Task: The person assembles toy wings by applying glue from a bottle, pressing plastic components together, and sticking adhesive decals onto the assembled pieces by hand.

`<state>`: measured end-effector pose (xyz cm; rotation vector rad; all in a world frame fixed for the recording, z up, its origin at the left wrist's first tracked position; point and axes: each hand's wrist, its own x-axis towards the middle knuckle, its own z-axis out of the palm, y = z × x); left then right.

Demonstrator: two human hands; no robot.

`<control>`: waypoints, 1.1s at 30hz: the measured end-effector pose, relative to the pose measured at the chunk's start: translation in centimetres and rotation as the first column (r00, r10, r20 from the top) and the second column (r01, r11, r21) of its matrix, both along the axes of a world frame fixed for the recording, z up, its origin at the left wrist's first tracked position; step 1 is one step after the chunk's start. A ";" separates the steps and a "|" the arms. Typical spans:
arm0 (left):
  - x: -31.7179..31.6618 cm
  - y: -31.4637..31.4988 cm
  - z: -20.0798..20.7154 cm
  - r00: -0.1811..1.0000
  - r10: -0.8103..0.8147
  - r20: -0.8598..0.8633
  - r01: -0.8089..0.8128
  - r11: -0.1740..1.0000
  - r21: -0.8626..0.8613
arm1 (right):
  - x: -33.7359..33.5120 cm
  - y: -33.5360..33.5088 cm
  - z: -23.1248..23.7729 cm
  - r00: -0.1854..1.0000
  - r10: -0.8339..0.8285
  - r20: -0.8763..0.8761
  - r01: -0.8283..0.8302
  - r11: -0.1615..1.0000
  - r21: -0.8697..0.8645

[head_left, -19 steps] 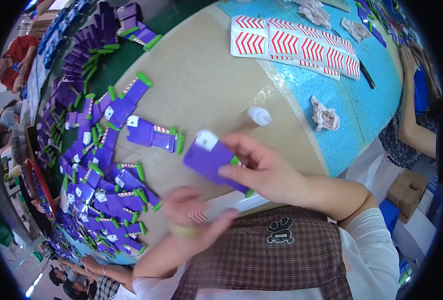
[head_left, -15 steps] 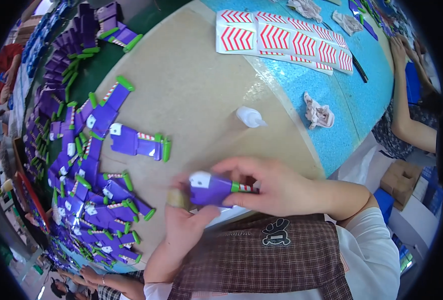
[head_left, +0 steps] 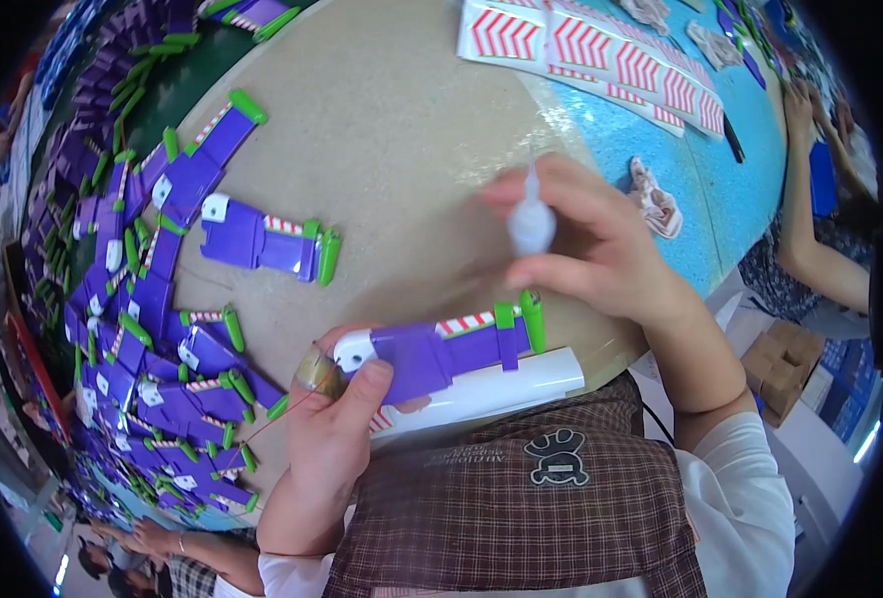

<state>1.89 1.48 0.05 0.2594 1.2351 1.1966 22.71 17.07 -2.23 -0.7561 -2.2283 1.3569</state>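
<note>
My left hand is closed on a purple plastic toy piece, its thumb pressing on the flat body. The piece has a white rounded end by my thumb, a red-and-white striped strip along its narrower part and a green bar at the far right end. A yellowish wrap covers part of a left finger. Above the piece, my right hand grips a small translucent squeeze bottle between thumb and fingers, its thin nozzle pointing up. The bottle does not touch the piece.
Many similar purple pieces are heaped at left, with one piece lying apart. Striped sticker sheets and crumpled paper lie at far right. A white sheet is before my apron. Another person's arm rests at right.
My right hand has let go of the purple piece and taken the bottle up off the table. The bottle's nozzle has turned upward. The piece stays in my left hand, now more fully visible.
</note>
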 end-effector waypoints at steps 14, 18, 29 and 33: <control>0.4 -0.4 0.8 0.997 -0.044 0.056 0.046 0.998 -0.036 | 3.0 -5.9 2.9 0.974 -0.214 -0.077 0.209 0.976 -0.061; 0.5 0.1 1.2 0.997 -0.019 0.069 0.025 0.996 -0.086 | 3.5 -6.0 3.5 0.975 -0.198 -0.102 0.201 0.979 0.023; 0.3 0.0 1.9 0.993 -0.045 0.107 0.053 0.995 -0.081 | 3.4 -6.3 4.2 0.964 -0.188 -0.188 0.197 0.980 0.032; 0.5 -0.2 2.1 0.991 -0.060 0.123 0.069 0.995 -0.069 | 3.5 -6.5 4.4 0.969 -0.170 -0.180 0.179 0.983 0.034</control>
